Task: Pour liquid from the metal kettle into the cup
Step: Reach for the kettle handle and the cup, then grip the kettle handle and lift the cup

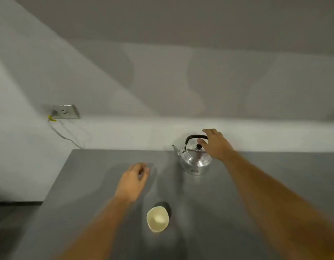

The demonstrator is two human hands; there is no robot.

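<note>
Nearest, the cup point(157, 219) stands upright on bare grey counter point(98, 184). Beyond it the left hand point(133, 182) hovers, loosely curled, empty. By the far edge, the right hand point(216, 144), fingers spread, reaches the kettle point(195, 160) handle.

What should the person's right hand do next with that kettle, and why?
Probably close the fingers around the black handle. The right hand is open at the handle's right end, not yet gripping, and the metal kettle stands upright on the grey table. The cup waits nearer the person, and the left hand holds nothing.
</note>
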